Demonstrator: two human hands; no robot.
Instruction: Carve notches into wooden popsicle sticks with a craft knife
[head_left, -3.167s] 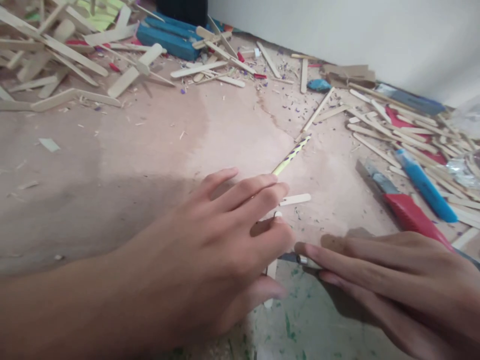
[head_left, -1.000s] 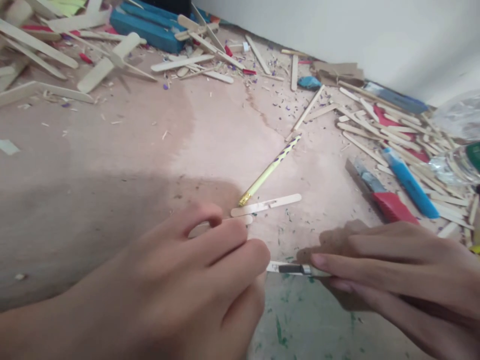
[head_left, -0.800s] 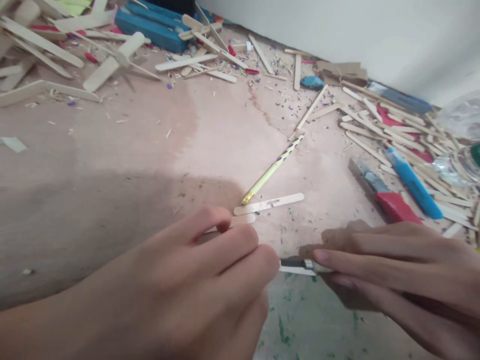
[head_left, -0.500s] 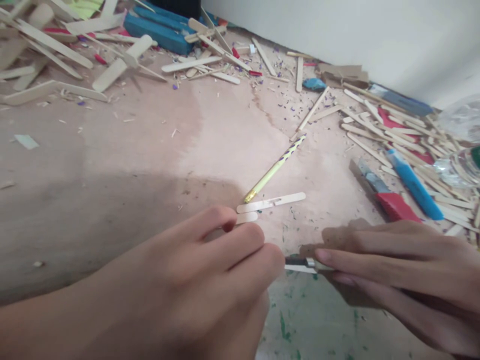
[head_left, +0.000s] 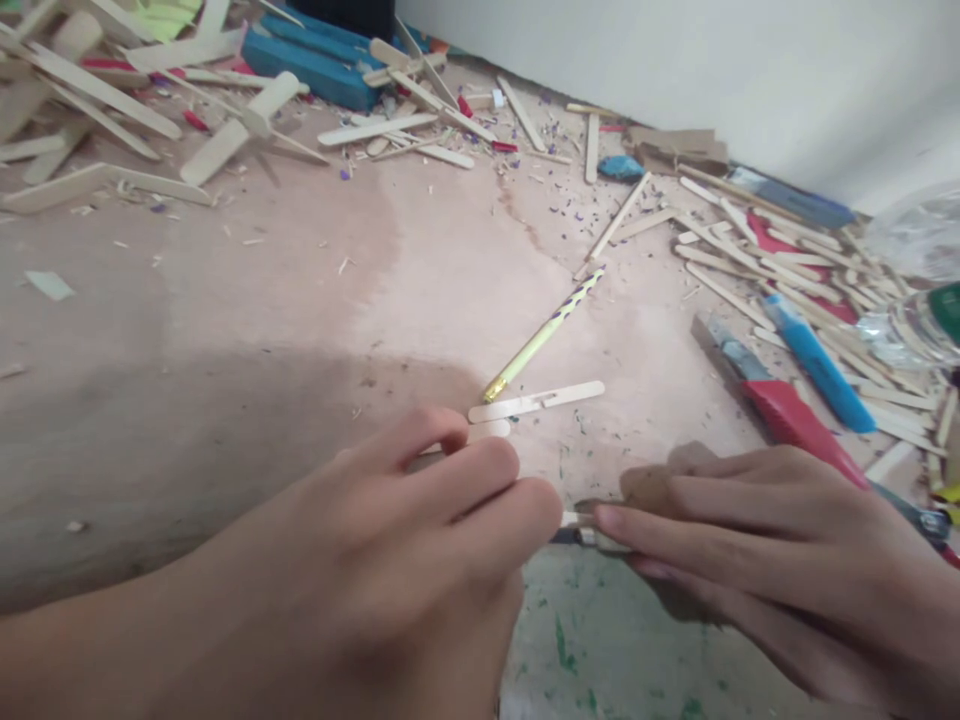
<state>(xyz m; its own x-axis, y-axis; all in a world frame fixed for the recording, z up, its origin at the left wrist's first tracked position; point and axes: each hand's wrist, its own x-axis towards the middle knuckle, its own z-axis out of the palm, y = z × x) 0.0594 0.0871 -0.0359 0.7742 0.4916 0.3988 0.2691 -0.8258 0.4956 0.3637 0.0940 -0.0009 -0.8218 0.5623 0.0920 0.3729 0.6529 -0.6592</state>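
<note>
My left hand (head_left: 405,540) is curled closed over a craft stick (head_left: 576,519), whose pale end pokes out past the knuckles; most of it is hidden. My right hand (head_left: 750,540) pinches a slim tool with a metal collar and a dark, narrow tip, which looks like a craft knife (head_left: 586,537). Its tip lies against or beside the stick, partly behind my left fingers. Just beyond my left hand are a notched craft stick (head_left: 536,402) and another stick's rounded end (head_left: 491,430). A yellow pencil (head_left: 544,335) lies slanting behind them.
A red-handled cutter (head_left: 799,425) and a blue tube-like object (head_left: 821,365) lie on the right. Behind them are piled craft sticks (head_left: 765,255) and a clear bottle (head_left: 911,325). More sticks (head_left: 97,90) and a blue block (head_left: 311,65) lie far left. Shavings dot the board.
My right hand has shifted left, bringing the craft knife closer to my left hand. More of the red cutter shows. The whole view has slid slightly.
</note>
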